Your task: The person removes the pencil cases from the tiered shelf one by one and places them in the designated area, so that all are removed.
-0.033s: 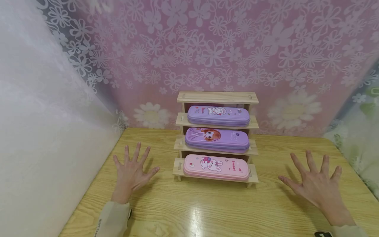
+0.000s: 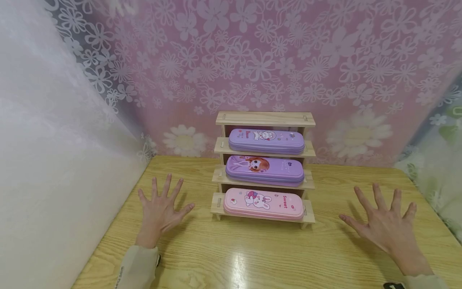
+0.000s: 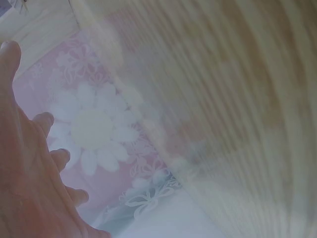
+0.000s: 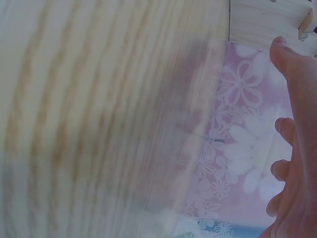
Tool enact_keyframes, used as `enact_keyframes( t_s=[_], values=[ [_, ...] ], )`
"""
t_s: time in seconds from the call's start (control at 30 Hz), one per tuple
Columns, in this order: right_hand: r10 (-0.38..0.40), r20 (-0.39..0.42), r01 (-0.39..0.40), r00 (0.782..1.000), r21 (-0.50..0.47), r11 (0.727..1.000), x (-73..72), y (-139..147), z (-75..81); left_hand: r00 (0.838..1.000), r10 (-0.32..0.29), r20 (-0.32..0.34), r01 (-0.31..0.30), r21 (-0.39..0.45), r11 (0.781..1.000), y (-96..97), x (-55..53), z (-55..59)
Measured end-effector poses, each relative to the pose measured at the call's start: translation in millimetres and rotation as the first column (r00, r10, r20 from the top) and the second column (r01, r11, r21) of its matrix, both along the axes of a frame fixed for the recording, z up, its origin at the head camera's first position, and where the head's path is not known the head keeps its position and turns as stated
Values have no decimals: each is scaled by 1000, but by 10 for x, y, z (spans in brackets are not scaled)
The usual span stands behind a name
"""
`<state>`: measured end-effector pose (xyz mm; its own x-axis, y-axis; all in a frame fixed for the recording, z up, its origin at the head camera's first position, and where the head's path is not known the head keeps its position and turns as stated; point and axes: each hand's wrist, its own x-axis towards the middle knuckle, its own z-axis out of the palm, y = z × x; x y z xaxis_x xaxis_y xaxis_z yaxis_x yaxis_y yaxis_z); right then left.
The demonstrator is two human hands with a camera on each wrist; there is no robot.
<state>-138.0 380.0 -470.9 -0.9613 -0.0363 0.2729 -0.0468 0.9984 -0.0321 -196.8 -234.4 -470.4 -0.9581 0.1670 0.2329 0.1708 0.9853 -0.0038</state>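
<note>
Between my two hands stands a stepped wooden rack (image 2: 265, 118) bearing three pencil cases. On its lowest step lies a pink pencil case (image 2: 263, 204) with a bunny and the word "Sweet". A purple pencil case (image 2: 276, 169) with a red-haired girl rests one step up. Above that sits a lilac pencil case (image 2: 285, 140) with a bunny. My left hand (image 2: 160, 214), fingers spread, is left of the rack, holding nothing. To the right, my right hand (image 2: 388, 224) is likewise spread and holds nothing. Both wrist views show the fingers apart from the rack.
The wood-grain table (image 2: 216, 257) reaches to a pink floral curtain (image 2: 260, 72) behind the rack. A pale white surface (image 2: 54, 140) borders the left edge. Floral cloth (image 2: 436, 148) hangs at the right.
</note>
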Motion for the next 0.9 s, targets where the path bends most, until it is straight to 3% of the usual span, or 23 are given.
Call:
enact_keyframes(
  t_s=[0.53, 0.73, 0.9],
  values=[
    [40, 13, -40, 999, -18, 999, 19, -102, 42, 1000, 1, 11, -1, 3, 1000, -27, 9, -24],
    [92, 4, -91, 996, -108, 990, 5, -268, 94, 999, -39, -9, 40, 102, 994, 53, -40, 18],
    [163, -28, -165, 986, -200, 966, -4, -464, 131, 992, -103, -69, 117, 253, 960, 184, -70, 96]
  ],
)
